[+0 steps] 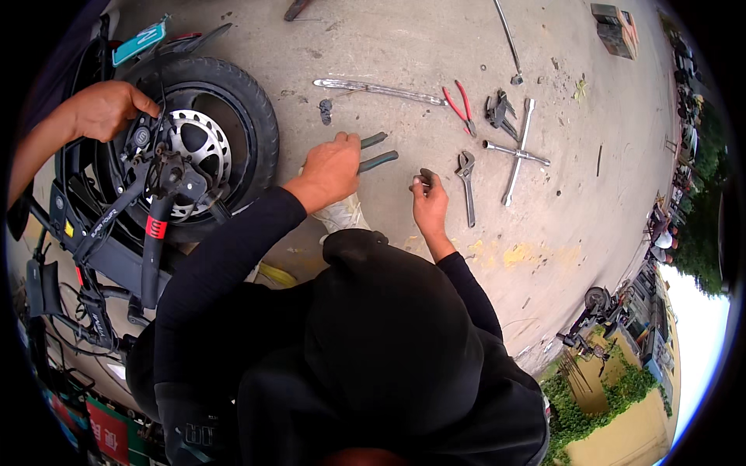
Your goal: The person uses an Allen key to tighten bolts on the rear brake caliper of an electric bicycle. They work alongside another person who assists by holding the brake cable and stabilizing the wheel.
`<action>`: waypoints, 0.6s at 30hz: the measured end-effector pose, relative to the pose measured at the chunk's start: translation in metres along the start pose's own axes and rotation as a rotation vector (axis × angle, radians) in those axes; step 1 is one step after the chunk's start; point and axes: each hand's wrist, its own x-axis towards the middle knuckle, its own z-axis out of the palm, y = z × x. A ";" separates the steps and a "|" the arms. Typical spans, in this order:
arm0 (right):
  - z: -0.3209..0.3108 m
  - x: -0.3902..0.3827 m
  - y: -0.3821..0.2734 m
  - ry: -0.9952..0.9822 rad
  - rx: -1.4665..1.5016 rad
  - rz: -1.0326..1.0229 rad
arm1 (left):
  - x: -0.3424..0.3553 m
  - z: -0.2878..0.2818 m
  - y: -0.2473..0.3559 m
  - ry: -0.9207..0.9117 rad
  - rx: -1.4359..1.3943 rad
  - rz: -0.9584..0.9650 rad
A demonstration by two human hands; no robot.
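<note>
My left hand (328,172) is closed around a pair of pliers with dark green handles (378,161); the two handles stick out to the right, apart, and the jaws are hidden. My right hand (430,203) is held over the ground with its fingertips pinched; whatever small thing may be between them is too small to name. Just right of it lies an adjustable wrench (467,186). At the left is a scooter wheel (268,128) with a black tyre and a silver brake disc (220,153). Another person's hand (105,110) grips near the dark parts beside the wheel.
Also on the concrete lie a long tyre lever (381,89), red-handled pliers (464,109), a black metal tool (501,116), a cross lug wrench (519,153) and a long-handled wrench (509,43). A block (615,31) stands far right. The scooter's black frame (116,256) fills the left.
</note>
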 end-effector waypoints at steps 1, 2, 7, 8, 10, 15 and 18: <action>-0.011 0.004 0.014 0.045 0.033 0.062 | 0.016 0.025 0.004 0.051 0.044 0.058; -0.021 0.007 0.029 0.089 0.069 0.124 | 0.028 0.049 0.007 0.101 0.088 0.115; -0.054 0.022 0.067 0.161 0.061 0.179 | 0.045 0.126 0.033 0.200 0.389 0.322; -0.056 0.024 0.057 0.170 0.091 0.210 | 0.044 0.134 0.033 0.176 0.410 0.371; -0.058 0.037 0.045 0.194 0.091 0.159 | 0.035 0.135 0.031 0.201 0.387 0.472; -0.022 0.070 -0.027 0.208 0.061 -0.136 | 0.015 0.066 0.020 0.287 0.376 0.709; 0.006 0.080 -0.068 0.000 -0.110 -0.363 | -0.013 -0.021 0.004 -0.038 0.372 0.553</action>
